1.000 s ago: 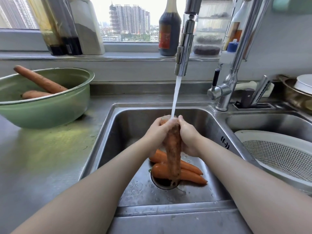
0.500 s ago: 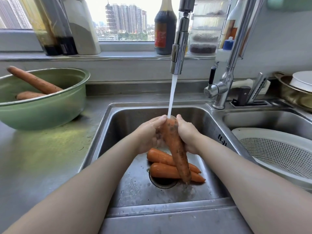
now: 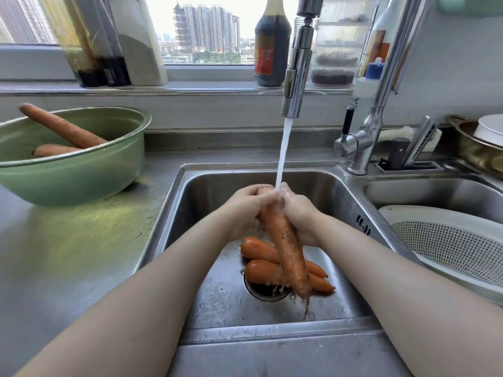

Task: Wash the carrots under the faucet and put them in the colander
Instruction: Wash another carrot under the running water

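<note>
A long dirty carrot [image 3: 285, 248] hangs over the left sink basin [image 3: 206, 197], thick end up under the running faucet [image 3: 295, 80]. My left hand [image 3: 246, 206] and my right hand [image 3: 300, 213] both grip its upper part, and the water stream lands where they meet. Its tip points down toward the drain, dripping. Two cleaner orange carrots [image 3: 261, 270] lie on the basin floor beside the drain. A white colander [image 3: 446, 246] sits in the right basin with no carrots visible in it. Two unwashed carrots [image 3: 62, 129] rest in a green bowl [image 3: 76, 175] at the left.
Bottles stand along the windowsill, a dark sauce bottle [image 3: 272, 47] just behind the spout. The faucet base and lever [image 3: 362, 142] stand between the basins, with a knife slot behind. A metal pot with a white dish [image 3: 481, 145] sits far right. Steel counter [image 3: 81, 254] lies left.
The carrot's lower end has swung right and tilted more. My hands have shifted on its upper part, covering the thick end under the stream.
</note>
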The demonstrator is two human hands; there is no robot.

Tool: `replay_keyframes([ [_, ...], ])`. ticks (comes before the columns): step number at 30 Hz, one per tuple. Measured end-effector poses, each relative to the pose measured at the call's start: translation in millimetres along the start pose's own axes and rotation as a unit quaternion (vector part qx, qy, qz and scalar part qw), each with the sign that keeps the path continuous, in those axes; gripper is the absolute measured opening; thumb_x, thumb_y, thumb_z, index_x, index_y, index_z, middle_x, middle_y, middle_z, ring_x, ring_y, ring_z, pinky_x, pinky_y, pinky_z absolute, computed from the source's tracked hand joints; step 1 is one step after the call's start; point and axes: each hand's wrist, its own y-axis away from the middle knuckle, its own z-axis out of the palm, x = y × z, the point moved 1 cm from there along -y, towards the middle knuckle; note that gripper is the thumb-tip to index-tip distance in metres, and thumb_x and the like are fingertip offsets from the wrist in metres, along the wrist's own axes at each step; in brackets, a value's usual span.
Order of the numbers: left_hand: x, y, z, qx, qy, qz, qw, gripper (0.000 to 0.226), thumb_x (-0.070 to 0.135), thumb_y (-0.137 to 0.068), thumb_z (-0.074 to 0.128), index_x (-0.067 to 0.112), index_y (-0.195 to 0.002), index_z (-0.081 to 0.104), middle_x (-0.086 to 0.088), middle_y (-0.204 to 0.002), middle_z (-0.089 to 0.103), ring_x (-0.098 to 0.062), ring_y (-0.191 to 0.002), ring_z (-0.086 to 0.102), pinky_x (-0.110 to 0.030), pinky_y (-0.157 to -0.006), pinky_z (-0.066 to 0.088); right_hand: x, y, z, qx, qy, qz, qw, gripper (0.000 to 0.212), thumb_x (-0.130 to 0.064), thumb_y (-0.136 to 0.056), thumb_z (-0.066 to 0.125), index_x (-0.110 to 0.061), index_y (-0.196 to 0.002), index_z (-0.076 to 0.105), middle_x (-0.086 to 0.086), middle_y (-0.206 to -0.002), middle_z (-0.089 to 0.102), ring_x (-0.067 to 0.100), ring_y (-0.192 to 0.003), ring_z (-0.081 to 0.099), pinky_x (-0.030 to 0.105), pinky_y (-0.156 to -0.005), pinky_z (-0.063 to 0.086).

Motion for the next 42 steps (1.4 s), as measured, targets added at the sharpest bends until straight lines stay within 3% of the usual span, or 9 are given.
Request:
replay_keyframes([
  [7,2,-4,-6,0.183,0.023,-0.002,0.983,0.014,0.033,-0.101,0.064,0.026,-0.109,0.075,-0.008,-0.108,0.073,-0.028,-0.097,0.071,-0.037,-0.062,0.062,-3,10,-8,-0.120,0.133,0.021,0.984,0.061,-0.069,-0.100,0.047,-0.018,-0.130,0.065,0.012,-0.100,0.077,0.029,-0.080,0.074,0.042,-0.070,0.060],
  [10,3,-1,-8,0.155,0.009,-0.002,0.988,0.026,0.036,-0.108,0.052,0.025,-0.110,0.075,-0.007,-0.107,0.074,-0.025,-0.094,0.070,-0.031,-0.058,0.058,-4,16,-4,-0.131,0.174,0.002,0.976,0.053,-0.067,-0.098,0.053,-0.027,-0.131,0.062,0.007,-0.093,0.076,0.023,-0.070,0.072,0.034,-0.062,0.059],
  [16,7,-1,-9,0.072,0.160,-0.024,0.984,0.031,0.023,-0.110,0.045,0.015,-0.135,0.063,-0.020,-0.133,0.064,-0.032,-0.115,0.067,-0.048,-0.088,0.060,-8,12,-11,-0.017,0.158,-0.020,0.987,0.062,-0.063,-0.106,0.037,-0.011,-0.128,0.063,0.015,-0.084,0.073,0.025,-0.059,0.071,0.031,-0.052,0.056],
  [21,9,1,1,0.054,0.078,0.024,0.995,0.019,0.022,-0.100,0.068,0.018,-0.118,0.072,-0.014,-0.113,0.076,-0.029,-0.105,0.074,-0.041,-0.081,0.063,-8,12,-18,0.021,0.124,0.006,0.992,0.072,-0.068,-0.106,0.030,-0.008,-0.106,0.071,0.014,-0.067,0.073,0.031,-0.062,0.070,0.043,-0.066,0.062],
  [26,10,0,15,0.144,0.013,0.073,0.987,0.011,0.031,-0.098,0.070,0.027,-0.091,0.078,-0.002,-0.089,0.081,-0.020,-0.088,0.077,-0.033,-0.075,0.063,-8,19,-7,-0.054,0.093,-0.042,0.993,0.063,-0.073,-0.103,0.026,-0.028,-0.114,0.070,0.002,-0.068,0.074,0.015,-0.055,0.068,0.028,-0.052,0.054],
  [29,10,1,14,0.140,0.000,0.077,0.987,0.022,0.037,-0.104,0.061,0.027,-0.095,0.077,-0.005,-0.093,0.080,-0.022,-0.093,0.077,-0.039,-0.083,0.064,-6,14,-3,-0.042,0.080,-0.059,0.994,0.072,-0.076,-0.099,0.032,-0.021,-0.113,0.076,0.005,-0.087,0.079,0.017,-0.078,0.074,0.032,-0.067,0.055],
  [35,5,-3,8,0.025,-0.022,0.081,0.996,0.024,0.023,-0.096,0.073,0.027,-0.119,0.067,-0.010,-0.115,0.075,-0.026,-0.103,0.073,-0.043,-0.091,0.059,-7,8,-2,0.021,0.005,0.009,1.000,0.076,-0.068,-0.106,0.027,-0.006,-0.108,0.072,0.014,-0.070,0.069,0.026,-0.055,0.066,0.035,-0.060,0.054],
  [39,9,-9,16,0.145,-0.012,0.116,0.983,0.015,0.025,-0.105,0.060,0.026,-0.101,0.074,-0.003,-0.100,0.077,-0.018,-0.095,0.074,-0.025,-0.079,0.061,-7,8,1,-0.018,-0.023,0.001,1.000,0.069,-0.063,-0.108,0.033,-0.007,-0.122,0.070,0.021,-0.095,0.074,0.031,-0.074,0.071,0.040,-0.069,0.058],
  [42,7,-11,18,0.176,-0.011,0.123,0.977,0.025,0.029,-0.107,0.057,0.029,-0.089,0.075,-0.002,-0.093,0.079,-0.020,-0.094,0.075,-0.034,-0.085,0.062,-6,9,4,-0.069,-0.008,-0.029,0.997,0.068,-0.067,-0.104,0.040,-0.011,-0.126,0.070,0.017,-0.104,0.074,0.030,-0.092,0.072,0.042,-0.084,0.058],
])
